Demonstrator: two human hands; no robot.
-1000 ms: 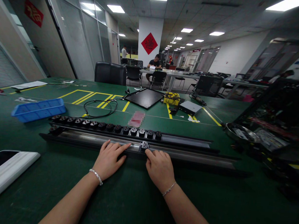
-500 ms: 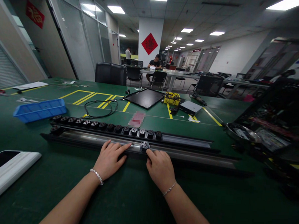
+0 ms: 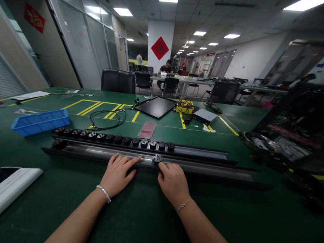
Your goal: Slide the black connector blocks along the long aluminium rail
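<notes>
A long black metal track [image 3: 208,170] lies across the bench in front of me, with a small dark socket module [image 3: 157,158] sitting in its channel. My left hand [image 3: 118,173] rests open on the track's near edge, its index finger stretched along the channel towards the module. Curled fingers of my right hand [image 3: 173,182] touch the near side of the module at the track's edge; the fingertips beyond the index finger are partly hidden. Just behind is a second track [image 3: 201,152], carrying a row of several black socket modules [image 3: 118,139].
On the green bench [image 3: 135,221] are a blue bin [image 3: 41,122] at left, a looped black cable [image 3: 107,120], a flat black panel [image 3: 155,106], a yellow object wrapped in cables [image 3: 185,106] and a grey box [image 3: 205,116]. A white-edged device [image 3: 14,190] lies near left. Dark equipment stands at right.
My view has shifted slightly. Both hands and the socket module keep the same places on the track.
</notes>
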